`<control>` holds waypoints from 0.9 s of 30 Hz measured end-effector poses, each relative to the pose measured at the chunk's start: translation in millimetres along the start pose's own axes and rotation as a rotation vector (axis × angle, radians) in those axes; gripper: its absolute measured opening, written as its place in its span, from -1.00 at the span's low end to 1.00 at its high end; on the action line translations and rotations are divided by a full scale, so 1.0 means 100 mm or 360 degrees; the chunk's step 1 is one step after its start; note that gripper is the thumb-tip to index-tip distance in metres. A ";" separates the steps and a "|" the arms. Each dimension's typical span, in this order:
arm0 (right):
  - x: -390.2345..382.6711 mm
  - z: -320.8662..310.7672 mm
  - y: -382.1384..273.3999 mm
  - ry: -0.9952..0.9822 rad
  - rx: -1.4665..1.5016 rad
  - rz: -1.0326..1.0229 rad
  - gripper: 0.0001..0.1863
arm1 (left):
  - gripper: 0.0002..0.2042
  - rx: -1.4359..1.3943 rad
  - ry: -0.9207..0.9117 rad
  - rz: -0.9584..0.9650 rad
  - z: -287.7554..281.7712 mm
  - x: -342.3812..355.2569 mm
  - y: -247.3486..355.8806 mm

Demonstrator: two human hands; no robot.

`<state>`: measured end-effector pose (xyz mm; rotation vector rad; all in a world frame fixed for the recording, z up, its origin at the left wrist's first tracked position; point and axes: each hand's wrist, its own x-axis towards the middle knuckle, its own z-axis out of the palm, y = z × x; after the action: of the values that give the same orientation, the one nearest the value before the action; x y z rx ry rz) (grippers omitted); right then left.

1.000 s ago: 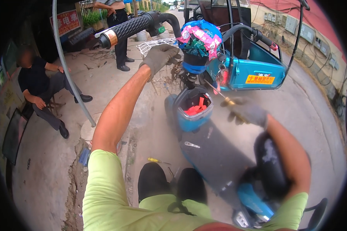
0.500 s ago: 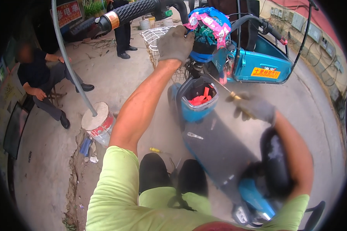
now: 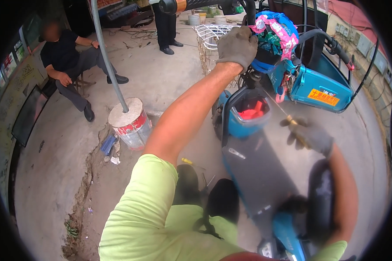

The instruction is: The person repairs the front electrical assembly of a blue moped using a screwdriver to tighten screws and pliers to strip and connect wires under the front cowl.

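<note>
Pointing a screwdriver up the 10-to-11 o'clock line

Clock laid over the worker's view, 12 straight ahead. From where I stand by the scooter, the screwdriver (image 3: pixel 289 118) sits in the worker's gloved right hand (image 3: pixel 310 134), in front of the storage bin (image 3: pixel 245 129) and to its 2 o'clock side. Right fingers are curled about the pale handle; blur hides how firmly.

Long axis: handle nearest the hand, thin shaft slanting away between 10 and 11 o'clock, toward the dark steering column (image 3: pixel 252 79) under the pink-and-blue wrapped bundle (image 3: pixel 287 38). Whether the tip touches the column or stops just short: cannot tell.

The gloved left hand (image 3: pixel 237 48) is at the bundle's 9 o'clock side, below the handlebar grip (image 3: pixel 196 3). Its fingers bend out of sight on the far side, so I cannot tell if they clasp something or merely rest there. From it, the tool's shaft lies toward 5 o'clock. The right hand has the handle end; the left is nearer the tip.

Judgement: the relation that counts is the shaft's line to the column. Tool and right forearm are not in one line: the forearm rises toward 11 o'clock, the shaft leans further left.
</note>
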<state>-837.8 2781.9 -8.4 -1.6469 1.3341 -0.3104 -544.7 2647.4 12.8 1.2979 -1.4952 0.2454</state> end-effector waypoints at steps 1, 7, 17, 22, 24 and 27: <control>-0.02 -0.01 -0.04 0.0004 -0.0046 0.0023 -0.63 | -0.67 0.0003 -0.0023 0.0018 -0.03 0.02 0.02; -0.05 -0.02 -0.04 0.0008 -0.0091 0.0061 -0.63 | -0.59 -0.0103 -0.0012 -0.0084 -0.01 0.00 0.01; -0.10 -0.01 -0.07 -0.0027 -0.0172 0.0051 -0.62 | -0.55 -0.0290 -0.0011 -0.0167 0.03 -0.02 -0.05; -0.11 0.00 -0.08 -0.0037 -0.0150 0.0045 -0.61 | -0.60 -0.0310 0.0078 -0.0161 0.09 -0.01 -0.08; -0.09 -0.01 -0.06 -0.0037 -0.0150 0.0059 -0.61 | -0.61 -0.0322 0.0060 -0.0159 0.10 0.01 -0.06; -0.06 0.00 0.00 -0.0056 -0.0138 0.0093 -0.62 | -0.62 -0.0201 0.0177 0.0004 0.12 -0.07 -0.05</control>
<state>-840.6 2787.3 -6.1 -1.6740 1.3833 -0.1903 -548.4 2640.6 0.4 1.1636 -1.3956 0.2175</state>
